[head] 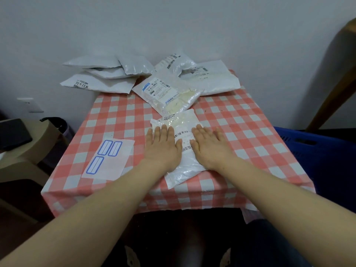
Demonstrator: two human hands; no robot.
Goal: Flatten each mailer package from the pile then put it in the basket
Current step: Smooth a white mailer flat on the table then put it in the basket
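Observation:
A white mailer package [183, 122] with a barcode label lies near the middle of the table. My left hand [162, 149] presses flat on its left side with straight fingers. On the package's right side my right hand [210, 147] presses down the same way. A pile of several white mailers [134, 74] lies along the table's far edge against the wall. One mailer with a printed label [167, 93] lies just beyond the pressed one. The blue basket [317, 151] stands to the right of the table, lower than its top.
The table carries a red-and-white checked cloth [240, 122]. A white sheet with blue-framed labels [107, 158] lies at the front left. A beige stool with a dark phone [13, 135] stands at the left. A wooden chair frame [337, 83] leans at the right.

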